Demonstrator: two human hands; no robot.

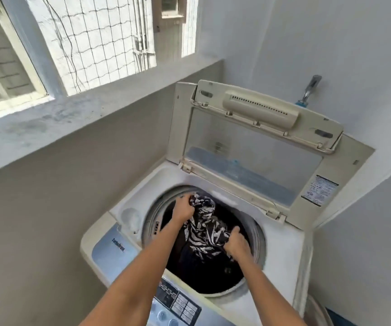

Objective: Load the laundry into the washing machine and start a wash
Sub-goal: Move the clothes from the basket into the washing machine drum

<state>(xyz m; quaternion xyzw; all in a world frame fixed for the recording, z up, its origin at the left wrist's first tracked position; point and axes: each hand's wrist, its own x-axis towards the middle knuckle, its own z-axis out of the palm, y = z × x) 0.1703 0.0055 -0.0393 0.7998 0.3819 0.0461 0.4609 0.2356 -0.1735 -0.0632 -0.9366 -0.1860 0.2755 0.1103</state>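
One top-loading washing machine (281,250) stands in the corner, its one lid (255,147) raised upright behind the round drum opening (255,234). One black-and-white patterned garment (203,227) hangs over the drum mouth, above dark laundry (201,271) already inside. Two hands hold it: the left hand (185,208) clenches the garment's upper end at the far-left side of the drum, the right hand (236,243) grips its lower edge nearer the drum's centre. One control panel (178,304) sits at the machine's front edge. One tap (310,89) juts from the wall behind the lid.
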